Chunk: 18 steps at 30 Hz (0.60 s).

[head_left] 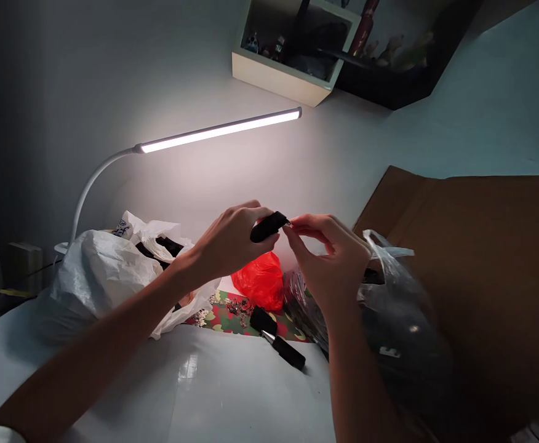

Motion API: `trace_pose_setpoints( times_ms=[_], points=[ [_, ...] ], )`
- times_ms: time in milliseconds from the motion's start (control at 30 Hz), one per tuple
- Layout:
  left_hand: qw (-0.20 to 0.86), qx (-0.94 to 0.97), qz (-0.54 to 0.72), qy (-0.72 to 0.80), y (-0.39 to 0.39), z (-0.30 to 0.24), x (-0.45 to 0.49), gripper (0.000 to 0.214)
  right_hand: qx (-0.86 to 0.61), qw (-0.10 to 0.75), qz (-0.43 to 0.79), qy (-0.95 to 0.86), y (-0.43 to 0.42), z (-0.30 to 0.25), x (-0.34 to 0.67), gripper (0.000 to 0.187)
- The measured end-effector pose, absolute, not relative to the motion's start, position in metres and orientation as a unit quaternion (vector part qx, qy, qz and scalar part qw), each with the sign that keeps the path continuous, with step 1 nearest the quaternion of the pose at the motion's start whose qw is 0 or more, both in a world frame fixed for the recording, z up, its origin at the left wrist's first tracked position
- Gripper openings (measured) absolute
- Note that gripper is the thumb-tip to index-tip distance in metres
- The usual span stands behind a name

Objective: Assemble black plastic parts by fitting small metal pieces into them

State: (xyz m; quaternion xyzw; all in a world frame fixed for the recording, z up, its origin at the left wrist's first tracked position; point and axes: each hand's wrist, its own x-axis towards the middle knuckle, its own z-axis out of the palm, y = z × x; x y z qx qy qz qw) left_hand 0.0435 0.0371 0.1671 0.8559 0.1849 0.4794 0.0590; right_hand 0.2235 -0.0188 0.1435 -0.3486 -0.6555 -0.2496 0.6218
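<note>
My left hand (232, 237) is raised above the table, its fingers closed around a small, elongated black piece (268, 227) of a kind I cannot make out. At the right end of this piece, my right hand (327, 249) pinches with thumb and forefinger at a tiny shiny bit (288, 224), too small to name. Below the hands lies a tool with a black handle (289, 353) and a metal shaft, its upper end meeting another black piece (263, 320). Small metal parts (240, 309) are scattered on a red and green patterned mat (218, 318).
A lit lamp (223, 130) arches over from the left. White plastic bags (103, 264) stand at left, a red bag (260, 280) behind the mat. To the right are a clear bag of dark items (403, 326) and a large cardboard box (482, 246). A shelf (283, 77) hangs above.
</note>
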Motion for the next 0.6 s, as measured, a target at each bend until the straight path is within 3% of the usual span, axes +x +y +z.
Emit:
trace_pose_setpoints(
  times_ms=[600],
  points=[
    [0.099, 0.844, 0.497, 0.172, 0.0324, 0.1678, 0.0452, 0.012, -0.366, 0.628, -0.242, -0.642, -0.0165, 0.1410, 0.2209, 0.006]
  ],
)
